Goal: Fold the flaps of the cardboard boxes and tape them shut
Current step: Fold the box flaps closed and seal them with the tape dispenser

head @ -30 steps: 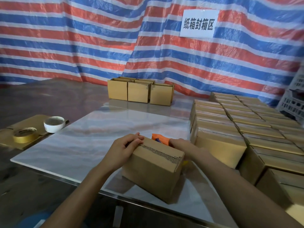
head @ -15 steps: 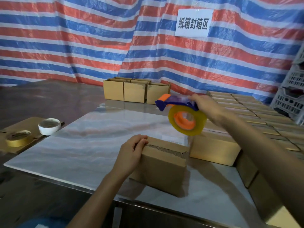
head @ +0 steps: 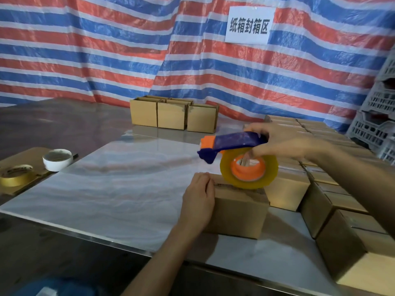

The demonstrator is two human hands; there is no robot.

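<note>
A small cardboard box [head: 239, 212] stands on the marble slab [head: 119, 189] near its front edge, flaps folded down. My left hand [head: 199, 199] grips its left top edge, fingers curled over the flap. My right hand [head: 277, 142] holds a blue and orange tape dispenser [head: 233, 146] with a yellowish tape roll [head: 249, 170], hovering just above the box's top. The dispenser's nose points left.
Many closed boxes [head: 333, 189] lie packed in rows on the right. Three open boxes [head: 173, 114] stand at the slab's far edge. A white tape roll [head: 57, 160] and a tan tape roll [head: 16, 178] lie at left. White crates [head: 378, 124] stack at far right.
My right hand lifted the tape dispenser from behind the box, then lowered it toward the box's top. My left hand stayed on the box's left edge.
</note>
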